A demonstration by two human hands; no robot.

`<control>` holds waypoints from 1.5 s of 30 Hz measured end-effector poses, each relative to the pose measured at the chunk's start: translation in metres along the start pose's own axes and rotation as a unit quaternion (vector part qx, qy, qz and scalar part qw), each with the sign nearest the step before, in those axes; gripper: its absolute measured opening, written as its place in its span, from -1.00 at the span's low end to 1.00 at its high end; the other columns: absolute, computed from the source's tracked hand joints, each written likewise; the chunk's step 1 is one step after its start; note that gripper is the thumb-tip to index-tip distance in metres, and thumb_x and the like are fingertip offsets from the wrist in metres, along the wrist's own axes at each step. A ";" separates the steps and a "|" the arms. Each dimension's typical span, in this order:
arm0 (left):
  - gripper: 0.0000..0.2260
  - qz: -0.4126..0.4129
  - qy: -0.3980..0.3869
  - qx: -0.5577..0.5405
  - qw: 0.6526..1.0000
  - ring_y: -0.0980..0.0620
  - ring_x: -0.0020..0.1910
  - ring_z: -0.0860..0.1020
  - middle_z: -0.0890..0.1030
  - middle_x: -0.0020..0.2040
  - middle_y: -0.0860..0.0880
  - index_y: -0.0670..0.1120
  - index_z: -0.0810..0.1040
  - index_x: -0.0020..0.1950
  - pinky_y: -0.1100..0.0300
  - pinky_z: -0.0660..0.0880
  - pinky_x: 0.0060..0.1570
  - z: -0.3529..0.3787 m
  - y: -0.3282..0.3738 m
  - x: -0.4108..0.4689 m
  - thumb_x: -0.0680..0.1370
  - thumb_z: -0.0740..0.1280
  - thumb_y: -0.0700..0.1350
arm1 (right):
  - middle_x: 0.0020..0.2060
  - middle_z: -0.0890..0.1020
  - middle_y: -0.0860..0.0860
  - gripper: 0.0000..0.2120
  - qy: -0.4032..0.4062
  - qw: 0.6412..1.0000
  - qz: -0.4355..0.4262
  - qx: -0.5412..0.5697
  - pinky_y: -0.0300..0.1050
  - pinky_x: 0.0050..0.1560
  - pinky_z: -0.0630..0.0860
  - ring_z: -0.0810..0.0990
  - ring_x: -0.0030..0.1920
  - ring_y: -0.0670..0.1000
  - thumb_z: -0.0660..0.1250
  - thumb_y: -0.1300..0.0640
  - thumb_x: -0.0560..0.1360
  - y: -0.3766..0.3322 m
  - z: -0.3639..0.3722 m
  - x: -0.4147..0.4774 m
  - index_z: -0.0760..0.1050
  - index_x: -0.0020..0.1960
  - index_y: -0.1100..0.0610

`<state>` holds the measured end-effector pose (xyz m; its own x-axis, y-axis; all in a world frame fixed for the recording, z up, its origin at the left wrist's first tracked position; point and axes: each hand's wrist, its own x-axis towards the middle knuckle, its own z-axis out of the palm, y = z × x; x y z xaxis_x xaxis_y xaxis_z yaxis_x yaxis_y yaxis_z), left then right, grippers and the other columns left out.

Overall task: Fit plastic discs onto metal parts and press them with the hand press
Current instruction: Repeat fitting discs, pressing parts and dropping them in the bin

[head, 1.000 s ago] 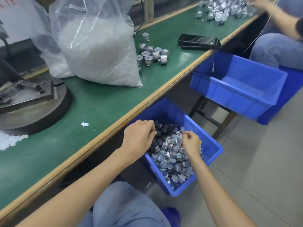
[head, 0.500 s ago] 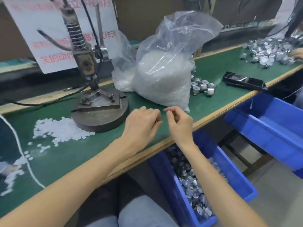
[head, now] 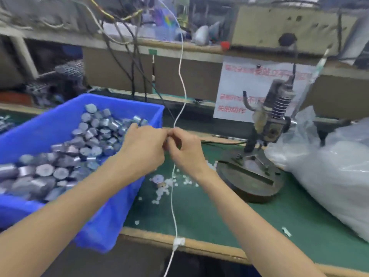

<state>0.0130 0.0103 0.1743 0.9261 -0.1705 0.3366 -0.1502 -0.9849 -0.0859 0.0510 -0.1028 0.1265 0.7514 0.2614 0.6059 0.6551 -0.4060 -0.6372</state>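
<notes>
Metal parts (head: 65,156) heap the blue bin (head: 60,116) at left. Mid-frame, the left hand (head: 142,148) and right hand (head: 185,152) meet, both curled (what they pinch is hidden) above loose plastic discs (head: 165,184). The white cable (head: 174,212) crossing them could snag a reach toward the hand press (head: 257,156), right.

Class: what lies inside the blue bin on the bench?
Grey metal parts heaped in the blue bin. The left hand covers some; the bin's floor is hidden beneath the heap.

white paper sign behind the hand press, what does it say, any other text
"关的动作": bottom red line on the white paper sign behind the grey metal hand press.
Its upper two red lines: too blurred, partly hidden by the press.
No other text readable.
</notes>
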 end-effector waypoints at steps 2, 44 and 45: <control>-0.92 -0.037 -0.010 0.024 0.999 -0.11 0.07 0.53 0.61 -0.01 -0.05 0.06 0.36 -0.10 0.12 0.11 -0.16 -0.002 -0.037 -0.015 0.51 0.19 -0.12 | -0.31 0.62 0.14 -0.89 -0.048 0.998 -0.034 -0.004 -0.06 -0.21 0.39 0.46 -0.31 0.03 0.25 0.38 0.43 -0.019 0.029 0.012 0.54 -0.20 0.28; -0.85 -0.141 -0.041 -0.102 0.984 -0.13 -0.10 0.43 0.44 -0.12 -0.02 -0.05 0.23 -0.03 0.11 0.21 -0.36 -0.025 -0.061 -0.039 0.54 0.22 -0.12 | -0.24 0.66 -0.02 -0.79 -0.257 0.964 0.002 0.070 -0.15 -0.23 0.51 0.65 -0.24 0.03 0.23 0.08 0.59 -0.041 0.016 0.050 0.44 0.12 0.20; -0.82 -0.124 -0.043 -0.086 0.988 -0.10 -0.16 0.37 0.35 -0.20 -0.01 -0.06 0.20 -0.06 0.13 0.15 -0.42 -0.026 -0.043 -0.034 0.53 0.23 -0.16 | -0.25 0.66 -0.04 -0.82 -0.238 0.967 0.027 0.091 -0.19 -0.28 0.51 0.66 -0.24 0.02 0.25 0.11 0.58 -0.028 0.002 0.042 0.45 0.10 0.21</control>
<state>-0.0210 0.0580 0.1907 0.9666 0.0722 0.2459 0.0349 -0.9877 0.1527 0.0641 -0.0787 0.1686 0.7078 0.6347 0.3102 0.5848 -0.2802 -0.7612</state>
